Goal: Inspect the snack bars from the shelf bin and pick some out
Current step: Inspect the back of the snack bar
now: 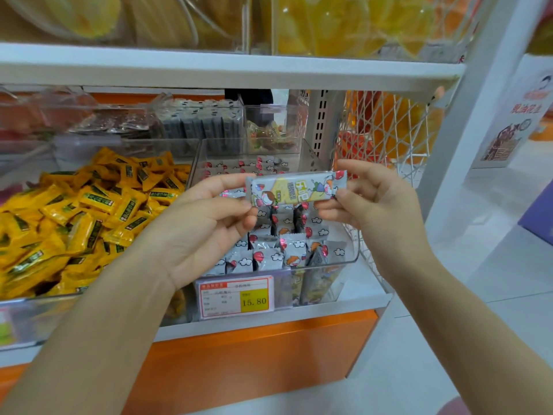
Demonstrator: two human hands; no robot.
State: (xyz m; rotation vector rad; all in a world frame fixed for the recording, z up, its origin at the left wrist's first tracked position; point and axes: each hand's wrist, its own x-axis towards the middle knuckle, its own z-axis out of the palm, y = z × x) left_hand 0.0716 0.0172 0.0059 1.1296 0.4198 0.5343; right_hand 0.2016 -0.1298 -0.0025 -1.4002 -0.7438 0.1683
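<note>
I see the snack bar [294, 187] held level over the clear bin [354, 250], printed face towards me. My left hand [206, 232] pinches its nine o'clock end between thumb and fingers, and my right hand [374, 202] pinches the three o'clock end the same way. Both hands are closed on the wrapper.

Below the bar, the loose bars [278, 253] fill the bin, standing on end and packed close. My hands and forearms cover the bin's nine o'clock side and part of its front. At nine o'clock of the bin lies a heap of yellow packets [89, 211] in a neighbouring tray. At twelve o'clock, further back, are grey packets [203, 124] in another clear box. At three o'clock a white wire basket [389, 130] holds orange and yellow goods, too blurred to name. The upper shelf [227, 67] runs across the top, and an orange panel [254, 348] sits under the shelf edge at six o'clock.

The held wrapper is pale with clouds, red balloons, cartoon figures and a yellow patch carrying large characters I cannot read. The price tag [236, 298] on the bin front shows "15.80" in a yellow box; its other lines are too small. A sign [520, 115] at two o'clock bears red characters and a drawing.
</note>
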